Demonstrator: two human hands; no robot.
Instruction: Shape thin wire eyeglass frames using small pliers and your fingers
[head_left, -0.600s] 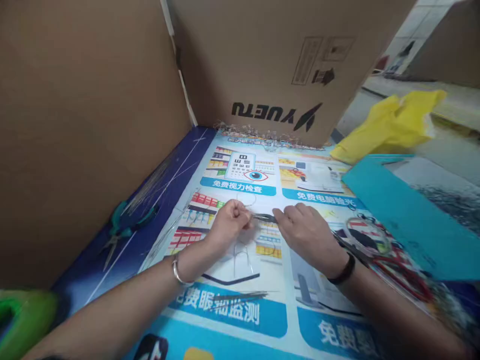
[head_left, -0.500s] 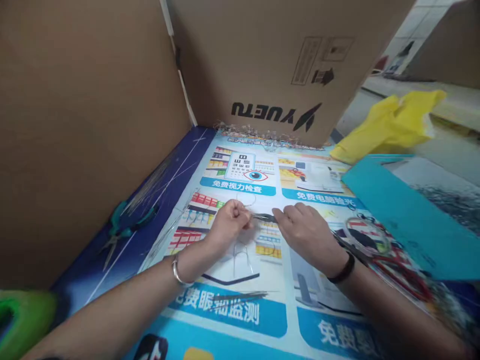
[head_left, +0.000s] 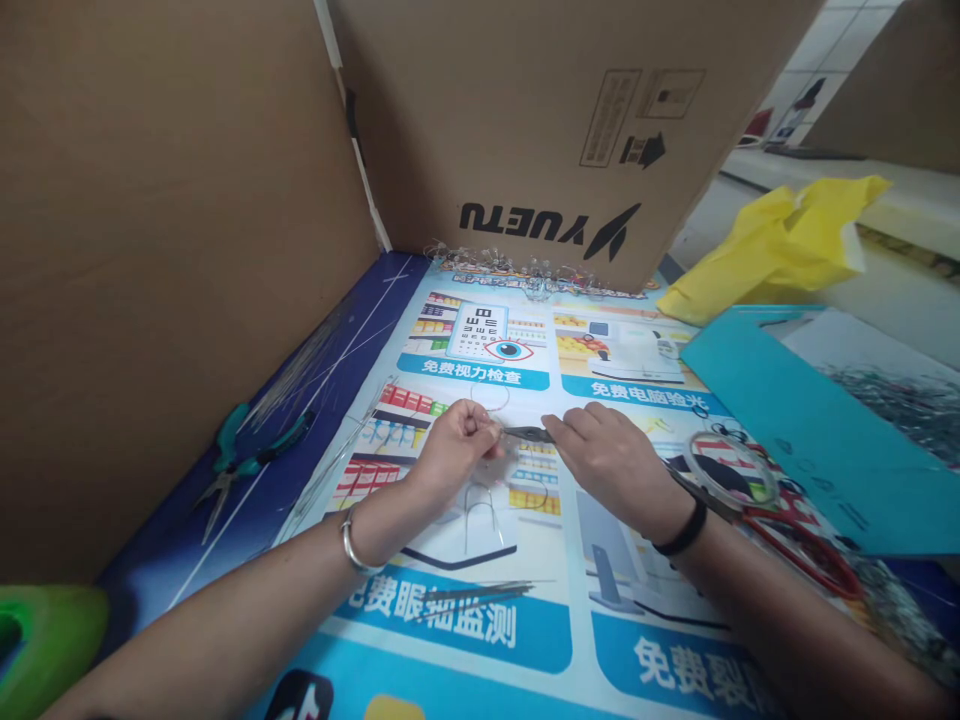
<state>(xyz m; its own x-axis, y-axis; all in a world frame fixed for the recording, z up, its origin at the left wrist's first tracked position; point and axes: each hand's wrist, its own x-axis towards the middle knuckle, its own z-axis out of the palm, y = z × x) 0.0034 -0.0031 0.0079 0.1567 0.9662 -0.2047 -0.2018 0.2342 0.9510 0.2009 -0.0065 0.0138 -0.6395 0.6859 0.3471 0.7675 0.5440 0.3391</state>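
My left hand (head_left: 463,440) is closed in a pinch on a thin wire (head_left: 491,408), part of which curves up beyond the fingers. My right hand (head_left: 609,458) is wrapped round a pair of pliers (head_left: 529,434); their narrow dark jaws point left and meet the wire at my left fingertips. The palm hides most of the pliers' handles. Below my hands, bent pieces of thin wire (head_left: 481,518) lie on the printed sheet (head_left: 525,660). Nearer to me is a small bundle of dark, straight wires (head_left: 480,594).
Teal-handled pliers (head_left: 229,460) rest at left beside long loose wires (head_left: 300,370). Cardboard walls (head_left: 540,110) stand behind and left. A blue box (head_left: 817,440), yellow bag (head_left: 780,245), clear tape roll (head_left: 731,470) and red loop handles (head_left: 806,550) are at right. A green object (head_left: 67,640) sits front left.
My hands keep nearly the same pose, with the pliers' jaws at the left fingertips. The whole view has shifted slightly and is sharper now.
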